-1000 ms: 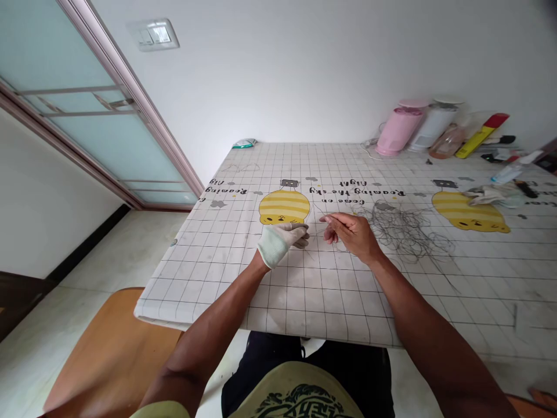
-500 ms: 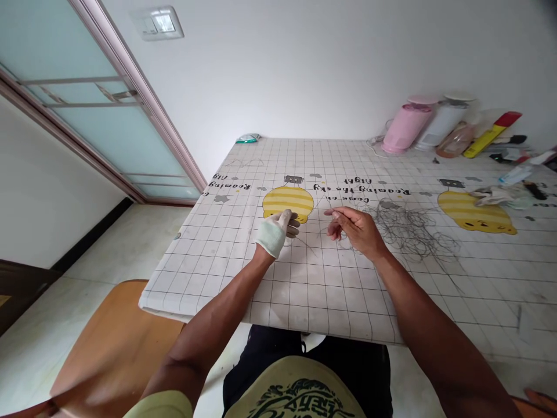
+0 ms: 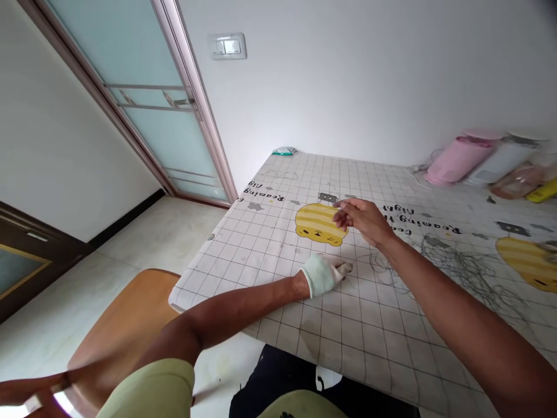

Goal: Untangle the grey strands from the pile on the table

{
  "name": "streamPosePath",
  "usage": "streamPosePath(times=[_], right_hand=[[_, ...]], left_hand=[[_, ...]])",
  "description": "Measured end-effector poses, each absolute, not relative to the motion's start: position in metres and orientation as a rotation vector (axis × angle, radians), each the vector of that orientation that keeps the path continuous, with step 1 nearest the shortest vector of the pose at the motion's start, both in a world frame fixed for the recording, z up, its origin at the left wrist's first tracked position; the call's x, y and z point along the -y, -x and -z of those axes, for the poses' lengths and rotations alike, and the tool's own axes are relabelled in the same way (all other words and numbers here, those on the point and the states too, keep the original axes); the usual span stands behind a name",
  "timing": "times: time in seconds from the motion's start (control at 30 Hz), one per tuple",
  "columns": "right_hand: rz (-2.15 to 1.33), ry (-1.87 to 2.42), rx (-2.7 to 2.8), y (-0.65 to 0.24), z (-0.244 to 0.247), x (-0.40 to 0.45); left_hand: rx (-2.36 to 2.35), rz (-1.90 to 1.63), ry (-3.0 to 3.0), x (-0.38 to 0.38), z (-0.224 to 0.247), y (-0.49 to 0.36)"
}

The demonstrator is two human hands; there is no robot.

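My left hand [image 3: 328, 275], in a pale knit glove, is low over the tablecloth [image 3: 256, 249], near the table's front edge. Its fingers are closed and point right; what they grip, if anything, is hidden. Bare and farther from me, my right hand [image 3: 363, 222] hovers by a printed yellow striped bear [image 3: 314, 219]. Its thumb and forefinger are pinched together, and anything between them is too fine to make out. A loose tangle of thin dark wire or thread [image 3: 463, 276] lies to the right, partly behind my right forearm.
A pink cylinder-shaped device [image 3: 459, 159], a white one [image 3: 498, 162] and a yellow item [image 3: 542, 193] are at the back right. A small green-and-white packet [image 3: 284, 151] lies at the far left corner. A wooden chair [image 3: 126, 316] stands left of the table.
My left hand has come nearer the front edge and turned to point right. My right hand has moved away from me, over the printed bear. The view has swung left.
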State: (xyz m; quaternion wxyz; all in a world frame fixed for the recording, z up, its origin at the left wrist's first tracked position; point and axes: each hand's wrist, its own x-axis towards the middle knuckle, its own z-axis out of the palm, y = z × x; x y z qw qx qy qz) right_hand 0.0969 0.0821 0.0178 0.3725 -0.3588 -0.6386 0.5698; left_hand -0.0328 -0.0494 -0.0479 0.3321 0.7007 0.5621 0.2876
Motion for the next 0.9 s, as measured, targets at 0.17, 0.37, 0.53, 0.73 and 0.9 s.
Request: streamPosePath(times=[0.17,0.37,0.53,0.73,0.9], right_hand=[[-1.502,1.059,1.586,-0.039,-0.009,-0.162],[-1.461,1.252,1.459,0.009,0.012,-0.255],[-1.451,1.363,1.415,0.032,0.028,-0.302],[-1.419,1.525,1.464,0.047,0.036,-0.327],[-1.29,1.684,1.542,0.049,0.036,-0.332]], left_hand=[[-1.475,-0.625,-1.998,0.041,0.056,0.035],[-1.42,-0.44,-2.139,0.032,0.063,0.03],[-1.338,-0.264,-2.189,0.031,0.057,0.028],[-1.248,-0.364,-2.337,0.034,0.061,0.032],[-1.273,-0.373,-2.277,0.034,0.068,0.03]])
